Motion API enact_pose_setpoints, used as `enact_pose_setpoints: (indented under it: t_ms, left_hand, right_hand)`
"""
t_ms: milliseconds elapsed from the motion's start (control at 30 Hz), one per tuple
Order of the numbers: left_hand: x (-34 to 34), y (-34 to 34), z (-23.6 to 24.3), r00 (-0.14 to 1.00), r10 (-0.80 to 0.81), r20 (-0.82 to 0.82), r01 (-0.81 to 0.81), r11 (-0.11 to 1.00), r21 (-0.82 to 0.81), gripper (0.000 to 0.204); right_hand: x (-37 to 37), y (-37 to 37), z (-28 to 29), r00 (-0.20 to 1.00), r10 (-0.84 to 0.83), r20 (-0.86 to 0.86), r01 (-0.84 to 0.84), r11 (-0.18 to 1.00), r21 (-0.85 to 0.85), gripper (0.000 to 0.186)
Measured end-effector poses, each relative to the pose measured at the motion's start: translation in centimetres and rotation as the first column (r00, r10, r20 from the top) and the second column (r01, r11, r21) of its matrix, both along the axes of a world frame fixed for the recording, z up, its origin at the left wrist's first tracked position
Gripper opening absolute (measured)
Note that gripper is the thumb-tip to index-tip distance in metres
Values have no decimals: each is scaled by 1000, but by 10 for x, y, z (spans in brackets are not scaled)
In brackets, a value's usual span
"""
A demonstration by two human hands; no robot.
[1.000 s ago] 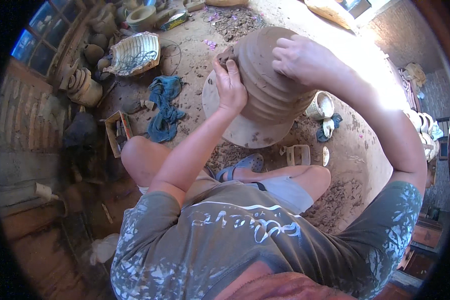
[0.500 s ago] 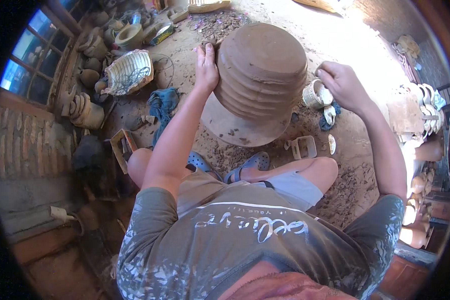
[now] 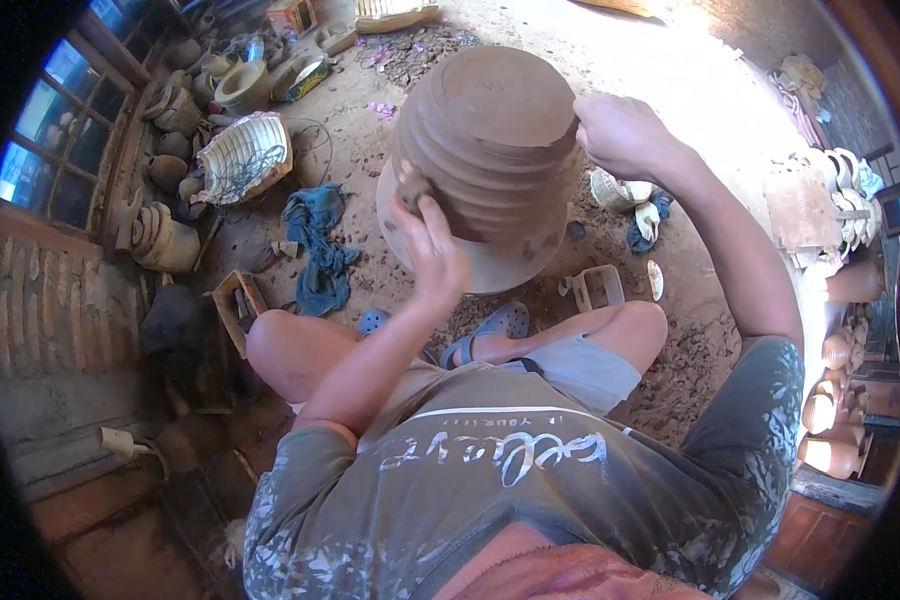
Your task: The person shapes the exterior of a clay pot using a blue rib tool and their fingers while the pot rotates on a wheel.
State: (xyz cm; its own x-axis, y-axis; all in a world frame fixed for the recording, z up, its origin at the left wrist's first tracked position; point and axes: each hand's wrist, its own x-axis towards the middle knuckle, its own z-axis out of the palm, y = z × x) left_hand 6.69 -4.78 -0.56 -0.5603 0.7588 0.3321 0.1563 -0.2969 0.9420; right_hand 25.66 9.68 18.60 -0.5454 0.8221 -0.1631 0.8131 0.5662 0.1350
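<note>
One large ribbed clay pot [image 3: 490, 140], upside down on round disc [image 3: 490, 265] on dirt floor [image 3: 710, 110], straddled between knees. Left hand [image 3: 432, 252] pressed open-palmed on near wall; right hand [image 3: 620, 135] curled at far rim, grip contents cannot be told — pot apparently steadied from both sides. One blue cloth [image 3: 320, 250] left of pot; two blue sandals [image 3: 500, 325] below it.

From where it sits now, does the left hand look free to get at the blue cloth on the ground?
Probably yes: the left hand rests on the clay pot, and the blue cloth lies uncovered just to its left, nothing between them.
</note>
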Motion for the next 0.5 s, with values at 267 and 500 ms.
enact_pose_setpoints:
  t_ms: [267, 500]
  left_hand:
    - [50, -74, 9, 836, -535, 120, 540, 842, -12, 52]
    - [-37, -16, 9, 986, -161, 40, 151, 969, 195, 42]
  right_hand:
    - [4, 3, -2, 1000, 14, 28, -14, 1000, 13, 24]
    - [7, -9, 0, 1000, -4, 31, 3, 1000, 18, 26]
